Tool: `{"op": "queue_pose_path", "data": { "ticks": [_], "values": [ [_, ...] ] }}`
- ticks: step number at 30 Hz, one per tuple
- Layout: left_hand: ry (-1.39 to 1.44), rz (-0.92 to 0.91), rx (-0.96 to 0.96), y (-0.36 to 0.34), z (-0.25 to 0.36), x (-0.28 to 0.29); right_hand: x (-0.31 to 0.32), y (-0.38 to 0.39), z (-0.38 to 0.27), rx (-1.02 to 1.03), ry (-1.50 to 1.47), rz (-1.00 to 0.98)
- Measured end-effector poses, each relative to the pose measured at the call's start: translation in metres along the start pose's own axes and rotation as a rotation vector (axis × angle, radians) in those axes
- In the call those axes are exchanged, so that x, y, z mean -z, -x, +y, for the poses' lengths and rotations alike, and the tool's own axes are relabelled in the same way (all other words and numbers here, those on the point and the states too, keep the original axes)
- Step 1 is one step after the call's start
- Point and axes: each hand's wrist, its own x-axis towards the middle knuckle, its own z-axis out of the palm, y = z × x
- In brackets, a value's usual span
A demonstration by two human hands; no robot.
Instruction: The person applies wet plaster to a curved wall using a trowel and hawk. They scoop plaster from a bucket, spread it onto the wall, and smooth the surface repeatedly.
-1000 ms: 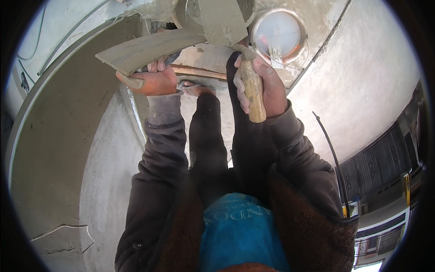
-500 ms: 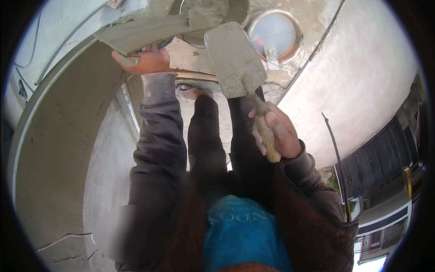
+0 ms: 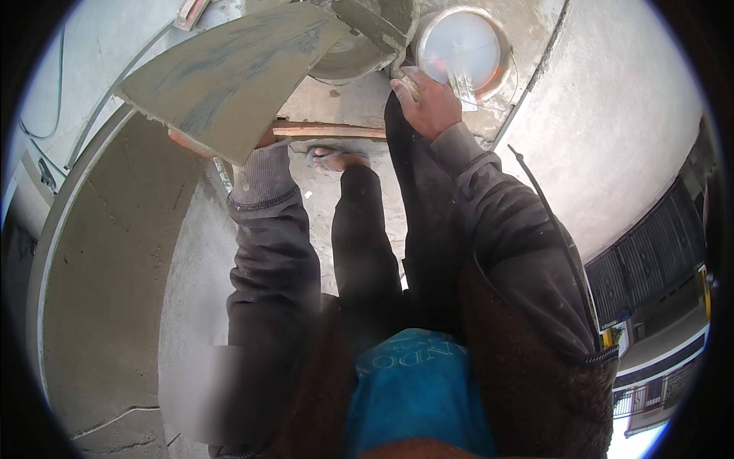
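My left hand point(image 3: 266, 138) is wrapped under a wide mortar hawk point(image 3: 233, 73), whose flat face is smeared with wet grey mortar. The hawk hides most of that hand's fingers. It is tilted, its far right corner beside a round mortar bucket point(image 3: 348, 63). My right hand point(image 3: 432, 105) is closed round the wooden handle of a trowel point(image 3: 372, 25). The trowel's mortar-coated blade is over the bucket's mouth, close to the hawk's edge; whether it touches the mortar inside I cannot tell.
Right of the mortar bucket stands a bucket of cloudy water point(image 3: 462, 50) with a flat tool point(image 3: 463, 92) at its rim. Freshly plastered wall point(image 3: 107, 252) curves along my left. A wooden strip point(image 3: 329, 131) lies ahead of my sandalled foot point(image 3: 336, 159).
My right hand has moved forward, carrying the trowel from in front of my legs to the mortar bucket. The hawk has come nearer and tipped, so its mortar-smeared face now shows.
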Motion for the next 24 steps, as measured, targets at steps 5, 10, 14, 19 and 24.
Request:
{"op": "queue_pose_path", "data": {
  "ticks": [5,10,14,19,24],
  "values": [
    [0.006,-0.002,0.02,-0.001,-0.001,-0.004,0.047,0.049,-0.06,0.183,-0.32,0.017],
    [0.178,0.062,0.253,-0.01,0.01,0.001,0.016,0.028,-0.039,0.031,-0.064,0.053],
    [0.663,0.365,0.924,-0.028,0.06,0.006,-0.002,0.021,-0.006,-0.078,0.117,0.09],
    [0.54,0.135,0.984,-0.021,0.08,-0.002,0.052,0.048,-0.086,0.13,-0.091,0.035],
    [1.097,-0.067,1.123,-0.05,0.1,0.002,0.074,0.069,-0.092,0.136,-0.223,0.247]
  ]
}}
